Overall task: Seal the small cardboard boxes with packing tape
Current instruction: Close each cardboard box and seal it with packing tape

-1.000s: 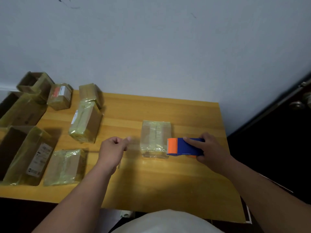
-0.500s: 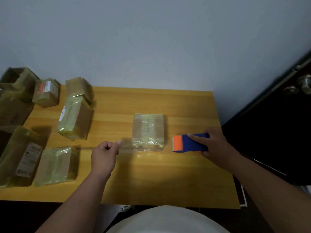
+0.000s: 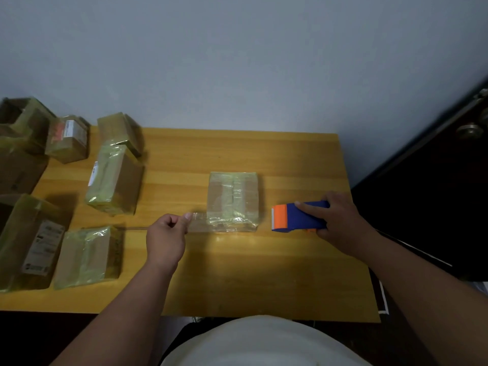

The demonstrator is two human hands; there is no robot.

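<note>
Garment (image 3: pixel 266 342): pale fabric is seen at the bottom centre of the frame, nearest the camera.
Table (image 3: pixel 237 281): a yellow wooden top is seen filling the middle of the frame, set against a grey wall (image 3: pixel 237 62).
Left hand (image 3: pixel 165 237): fingers are curled into a fist left of centre; the end of a clear tape strip (image 3: pixel 196 224) is pinched between thumb and forefinger.
Tape strip: it is stretched from the pinch rightward to the near edge of the central box.
Right hand (image 3: pixel 340 223): it is clamped around a blue tape dispenser (image 3: pixel 299 216) with an orange front, right of centre; the forefinger is laid along the top.
Dispenser position: it is held just right of the central box, with a gap visible between them.
Central box (image 3: pixel 233 203): a small cardboard box wrapped in clear tape is seen standing on the table at mid-frame.
Other boxes: taped ones are noted at lower left (image 3: pixel 88 257), mid left (image 3: pixel 115 180) and upper left (image 3: pixel 118 132).
Labelled boxes: one is seen at the far left edge (image 3: pixel 29 244), another at upper left (image 3: pixel 67 138).
Door (image 3: pixel 449 167): a dark panel with a round knob (image 3: pixel 471 130) is seen at the right edge.
</note>
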